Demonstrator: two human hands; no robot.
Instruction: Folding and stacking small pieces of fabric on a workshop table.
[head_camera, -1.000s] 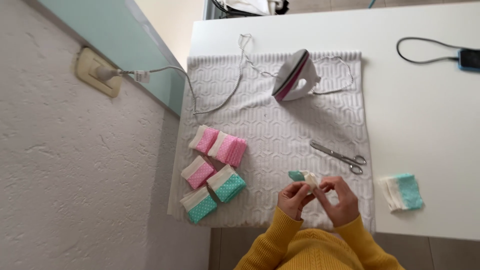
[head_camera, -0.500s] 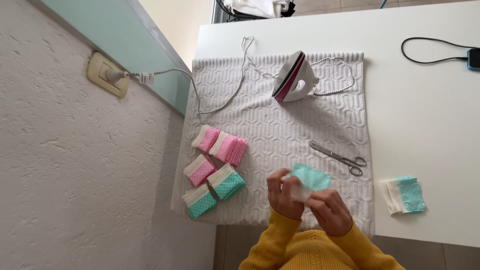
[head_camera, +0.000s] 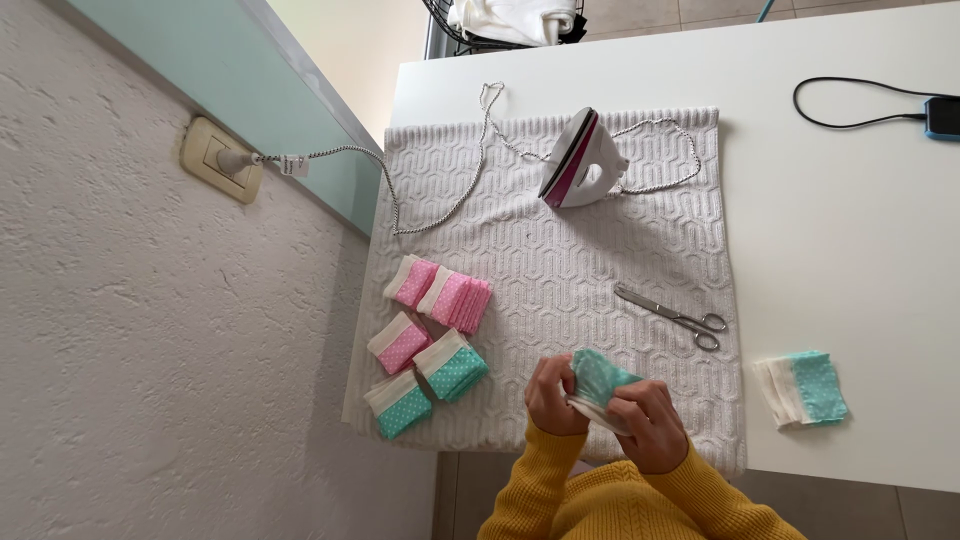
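Four folded fabric stacks (head_camera: 430, 342), pink and teal, lie at the left edge of the white towel (head_camera: 560, 250) on the desk (head_camera: 850, 200). Just right of them the left hand (head_camera: 552, 395) curls upward, its grip clamped on the near edge of a teal dotted fabric piece (head_camera: 600, 378). The right hand (head_camera: 650, 420) pinches the same piece from the other side, fingers bent over its white lining. Since a moment ago both hands have drawn closer together and the piece is bunched rather than spread. Scissors (head_camera: 672, 317) lie beyond; another teal stack (head_camera: 803, 388) sits far right.
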